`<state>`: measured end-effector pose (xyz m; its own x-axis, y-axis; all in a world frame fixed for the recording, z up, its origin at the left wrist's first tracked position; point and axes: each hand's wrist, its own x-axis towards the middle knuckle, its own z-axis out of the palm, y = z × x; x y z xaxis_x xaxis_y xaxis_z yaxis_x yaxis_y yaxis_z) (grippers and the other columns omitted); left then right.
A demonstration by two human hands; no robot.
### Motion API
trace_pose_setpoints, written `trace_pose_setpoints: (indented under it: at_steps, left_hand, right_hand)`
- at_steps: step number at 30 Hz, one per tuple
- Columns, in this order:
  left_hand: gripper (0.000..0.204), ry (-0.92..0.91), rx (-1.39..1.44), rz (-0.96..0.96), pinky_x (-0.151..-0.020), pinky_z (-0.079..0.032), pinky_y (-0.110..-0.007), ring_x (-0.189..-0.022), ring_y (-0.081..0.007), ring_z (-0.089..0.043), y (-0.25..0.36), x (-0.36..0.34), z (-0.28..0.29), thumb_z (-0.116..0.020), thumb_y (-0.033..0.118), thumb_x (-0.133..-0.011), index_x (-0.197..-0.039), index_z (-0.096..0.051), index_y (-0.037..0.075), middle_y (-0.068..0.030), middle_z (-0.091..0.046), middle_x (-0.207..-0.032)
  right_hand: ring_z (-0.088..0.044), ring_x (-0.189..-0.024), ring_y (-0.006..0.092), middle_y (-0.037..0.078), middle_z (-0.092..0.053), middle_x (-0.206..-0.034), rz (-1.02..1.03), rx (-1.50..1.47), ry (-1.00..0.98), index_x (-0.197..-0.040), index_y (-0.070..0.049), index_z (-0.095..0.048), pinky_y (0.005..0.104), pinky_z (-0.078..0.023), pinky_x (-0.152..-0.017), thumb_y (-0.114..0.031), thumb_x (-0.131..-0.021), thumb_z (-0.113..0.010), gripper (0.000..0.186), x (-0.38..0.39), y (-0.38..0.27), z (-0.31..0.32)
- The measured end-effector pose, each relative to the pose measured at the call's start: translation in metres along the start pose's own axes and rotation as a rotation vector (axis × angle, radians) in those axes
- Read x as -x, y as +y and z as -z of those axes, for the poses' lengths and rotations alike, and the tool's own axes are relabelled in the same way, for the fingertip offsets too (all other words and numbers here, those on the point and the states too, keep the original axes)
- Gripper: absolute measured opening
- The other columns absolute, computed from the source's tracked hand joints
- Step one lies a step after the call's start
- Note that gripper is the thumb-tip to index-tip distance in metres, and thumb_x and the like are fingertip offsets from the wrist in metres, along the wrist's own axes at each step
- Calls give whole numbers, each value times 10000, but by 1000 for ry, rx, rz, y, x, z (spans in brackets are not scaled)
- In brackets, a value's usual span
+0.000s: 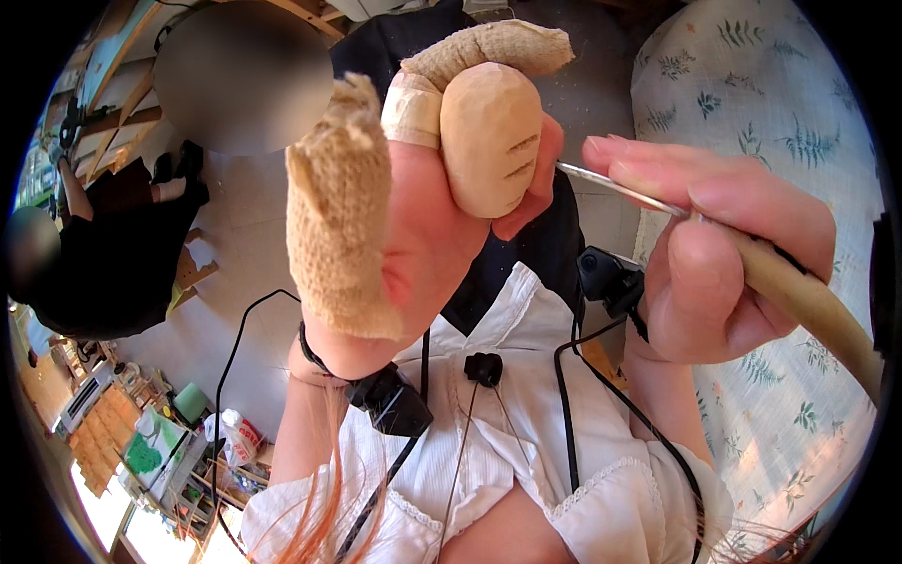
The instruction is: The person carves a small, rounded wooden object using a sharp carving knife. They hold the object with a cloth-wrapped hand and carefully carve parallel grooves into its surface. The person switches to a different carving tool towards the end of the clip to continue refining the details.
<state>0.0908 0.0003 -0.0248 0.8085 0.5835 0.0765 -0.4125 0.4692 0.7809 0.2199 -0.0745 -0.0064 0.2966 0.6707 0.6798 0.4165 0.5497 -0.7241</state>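
A pale, rounded wooden carving (pixel 490 113) with facets and short dark cuts on its right side is gripped in my left hand (pixel 427 216). A beige knitted finger guard (pixel 336 211) covers my left thumb. Another knitted guard (pixel 493 49) wraps a finger behind the carving, with a strip of pale tape (pixel 412 108) beside it. My right hand (pixel 728 258) is closed around a carving knife (pixel 806 299) with a curved wooden handle. Its thin metal blade (pixel 625 190) points left, the tip near the carving's right side and my left fingertips. Whether the tip touches anything I cannot tell.
Black wrist devices (pixel 390 399) and loose black cables (pixel 225 376) hang near my forearms. A leaf-patterned cloth (pixel 752 103) covers a surface on the right. A person in black (pixel 113 254) is at the left. Below them stand a cluttered table (pixel 174 451) and a plastic bag (pixel 241 437).
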Motion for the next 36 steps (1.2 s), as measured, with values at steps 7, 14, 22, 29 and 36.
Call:
trace_pose_setpoints:
  at_steps: [7, 14, 22, 29, 36]
  left_hand:
    - [989, 212, -213, 134, -669, -284, -224, -790, -87, -360, 19, 7, -21, -377, 779, -602, -1245, -276, 34, -19, -407, -901]
    - [777, 221, -208, 67, -723, -327, -224, -859, -78, -415, 18, 9, -23, -392, 661, -718, -1224, -342, 75, 0, -449, -926]
    - [430, 206, -153, 23, -624, -336, -212, -732, -67, -420, 16, 7, -10, -473, 361, -834, -1148, -421, 72, -15, -482, -881]
    - [738, 209, -65, 56, -673, -323, -225, -814, -98, -398, 17, 10, -9, -410, 593, -736, -1220, -312, 44, -37, -435, -962]
    - [822, 167, -136, 90, -765, -330, -236, -937, -96, -397, 21, 13, -9, -418, 653, -711, -1252, -269, 53, -24, -412, -1045]
  right_hand:
    - [-618, -620, 320, 257, -585, -719, -10, -107, -23, -888, 54, -413, 366, -542, -574, -133, -816, -521, 228, 0, 3, -7]
    - [-618, -620, 312, 260, -589, -731, -28, -196, -105, -869, 60, -425, 354, -540, -577, -76, -792, -519, 183, -1, 8, 2]
    - [-609, -596, 281, 226, -583, -687, 35, -20, -55, -839, 67, -439, 335, -527, -575, -13, -766, -488, 120, -7, 4, -10]
    - [-615, -606, 282, 233, -586, -708, -41, -109, -59, -851, 78, -443, 322, -530, -584, -19, -774, -494, 133, -10, 3, -13]
    - [-620, -616, 282, 235, -590, -719, -65, -189, -88, -865, 77, -443, 319, -534, -591, -13, -775, -508, 143, -10, 4, -14]
